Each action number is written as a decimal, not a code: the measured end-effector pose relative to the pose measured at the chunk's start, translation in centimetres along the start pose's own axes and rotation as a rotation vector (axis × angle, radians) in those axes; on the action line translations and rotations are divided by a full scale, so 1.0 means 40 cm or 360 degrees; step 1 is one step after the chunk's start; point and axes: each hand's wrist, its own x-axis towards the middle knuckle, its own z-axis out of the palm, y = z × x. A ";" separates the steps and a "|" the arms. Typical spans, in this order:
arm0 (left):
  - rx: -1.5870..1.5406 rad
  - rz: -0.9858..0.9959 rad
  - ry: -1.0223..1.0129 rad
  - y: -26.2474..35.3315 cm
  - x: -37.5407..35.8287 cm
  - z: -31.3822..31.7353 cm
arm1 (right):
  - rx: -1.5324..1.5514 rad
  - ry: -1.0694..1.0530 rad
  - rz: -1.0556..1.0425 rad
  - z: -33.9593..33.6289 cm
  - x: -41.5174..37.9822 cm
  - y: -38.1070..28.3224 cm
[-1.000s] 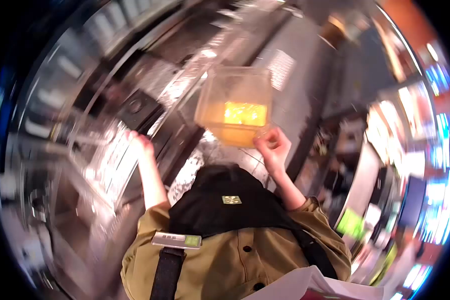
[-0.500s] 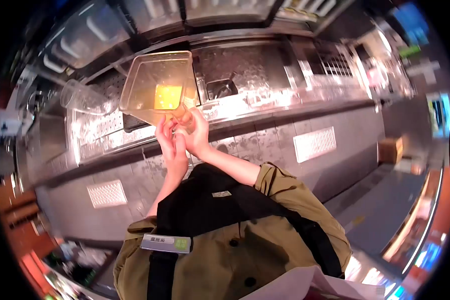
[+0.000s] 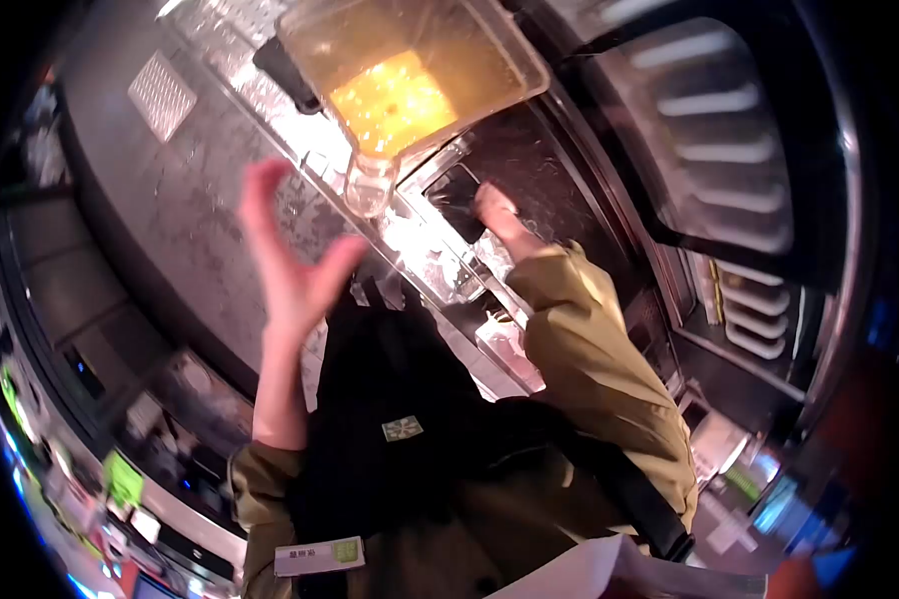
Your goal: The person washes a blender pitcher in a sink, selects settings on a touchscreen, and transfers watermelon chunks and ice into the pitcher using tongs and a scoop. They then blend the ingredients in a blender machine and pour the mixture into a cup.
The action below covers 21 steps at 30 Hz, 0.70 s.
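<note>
A clear rectangular container [image 3: 489, 75] with yellow contents [image 3: 395, 103] stands on the steel counter at the top. Its rounded clear handle [image 3: 372, 187] points towards me. My left hand [image 3: 295, 260] is held in the air below and left of the handle, blurred, with thumb and fingers spread and nothing between them. Further right, my right hand [image 3: 496, 208] reaches to the edge of a small black item [image 3: 454, 200] on the counter. Its fingers are small and partly hidden, so its grip is unclear.
The steel counter edge [image 3: 345, 212] runs diagonally in front of me. Black-framed glass doors [image 3: 719, 130] rise at the right. A white perforated plate [image 3: 162, 96] lies on the grey floor at upper left. A dark object [image 3: 285, 72] sits beside the container.
Both hands have left the container's handle. My left hand has opened in the air, and my right hand has moved to the black item. The view has turned strongly.
</note>
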 end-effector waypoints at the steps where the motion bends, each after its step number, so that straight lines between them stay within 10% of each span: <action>1: 0.0073 -0.0018 0.0094 -0.028 -0.030 -0.038 | -0.0036 0.0002 -0.0065 0.072 0.033 0.034; 3: 0.0059 -0.0751 0.0470 -0.100 -0.131 -0.123 | 0.1012 -0.0148 -0.0302 0.038 -0.031 0.158; 7: 0.1479 -0.1724 -0.0495 -0.123 -0.369 -0.336 | 0.0964 0.0146 0.0698 0.060 -0.088 0.370; 12: 0.1474 -0.2027 -0.0276 -0.006 -0.496 -0.417 | 0.0610 0.0315 0.0905 0.182 0.135 0.361; 17: 0.0772 -0.1384 0.0640 0.064 -0.333 -0.279 | 0.0523 0.0417 0.0385 0.174 0.164 0.143; 21: 0.0095 -0.0650 0.0245 0.131 -0.061 -0.024 | 0.0965 0.0438 -0.0018 0.264 0.155 0.227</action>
